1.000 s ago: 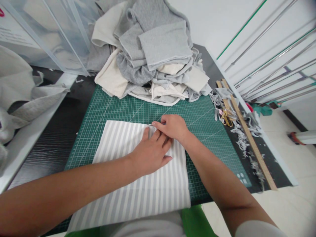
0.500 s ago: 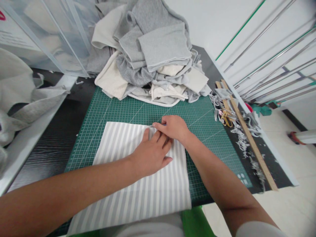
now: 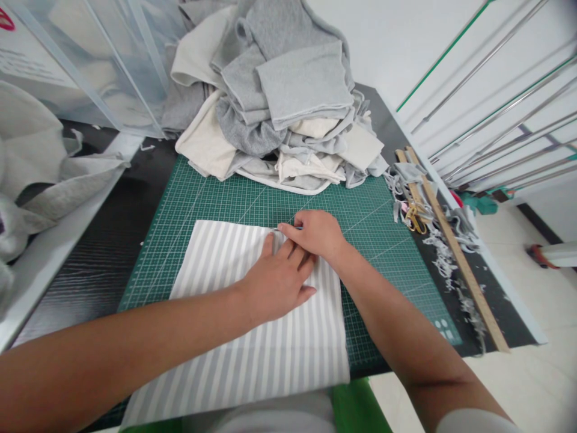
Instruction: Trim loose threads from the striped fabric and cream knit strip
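A grey-and-white striped cloth [image 3: 225, 337] lies flat on a green cutting mat [image 3: 211, 198]. My left hand [image 3: 276, 278] presses flat on the cloth near its far edge, fingers together. My right hand [image 3: 315, 232] sits just beyond it at the cloth's far right edge, fingers pinched on a small thin metal tool [image 3: 276, 229] whose tip pokes out to the left. Most of the tool is hidden in the hand.
A heap of grey and cream fabric pieces [image 3: 279, 102] fills the mat's far end. Wooden rulers [image 3: 455, 252], yellow-handled scissors [image 3: 412, 214] and fabric trimmings lie along the right table edge. A clear plastic bin [image 3: 81, 66] and more cloth [image 3: 36, 168] sit at the left.
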A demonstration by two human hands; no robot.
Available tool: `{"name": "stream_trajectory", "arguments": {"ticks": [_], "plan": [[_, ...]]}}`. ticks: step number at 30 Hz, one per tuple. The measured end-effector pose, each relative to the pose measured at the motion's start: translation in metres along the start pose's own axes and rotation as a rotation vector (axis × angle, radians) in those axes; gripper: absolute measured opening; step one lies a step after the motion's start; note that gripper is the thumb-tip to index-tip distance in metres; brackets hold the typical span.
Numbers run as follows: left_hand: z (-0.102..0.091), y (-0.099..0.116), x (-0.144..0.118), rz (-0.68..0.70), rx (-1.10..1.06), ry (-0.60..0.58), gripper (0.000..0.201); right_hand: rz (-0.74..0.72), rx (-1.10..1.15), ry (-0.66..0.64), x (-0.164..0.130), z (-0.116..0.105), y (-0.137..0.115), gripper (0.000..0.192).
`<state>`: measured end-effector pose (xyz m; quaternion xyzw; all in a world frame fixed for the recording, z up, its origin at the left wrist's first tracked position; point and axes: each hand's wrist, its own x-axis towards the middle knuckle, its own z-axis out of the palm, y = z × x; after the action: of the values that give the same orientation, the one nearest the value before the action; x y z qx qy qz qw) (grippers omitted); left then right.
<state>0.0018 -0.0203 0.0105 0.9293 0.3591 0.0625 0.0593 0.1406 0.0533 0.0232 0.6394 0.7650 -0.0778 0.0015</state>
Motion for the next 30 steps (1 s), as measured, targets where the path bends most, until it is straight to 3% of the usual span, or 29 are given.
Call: {"name": "stream_trajectory", "arguments": {"ticks": [8,18,30], "plan": [[-0.002,0.0,0.0,0.007,-0.003,-0.02,0.057,-0.024,-0.084,0.011,0.0,-0.005,-0.006,0.05],[-0.001,0.001,0.0,-0.002,0.003,-0.001,0.06,-0.066,0.048,0.015,0.003,0.001,0.004,0.054],[-0.002,0.001,0.0,-0.003,0.005,-0.005,0.059,-0.078,-0.011,-0.023,0.002,-0.003,0.0,0.062]]}}
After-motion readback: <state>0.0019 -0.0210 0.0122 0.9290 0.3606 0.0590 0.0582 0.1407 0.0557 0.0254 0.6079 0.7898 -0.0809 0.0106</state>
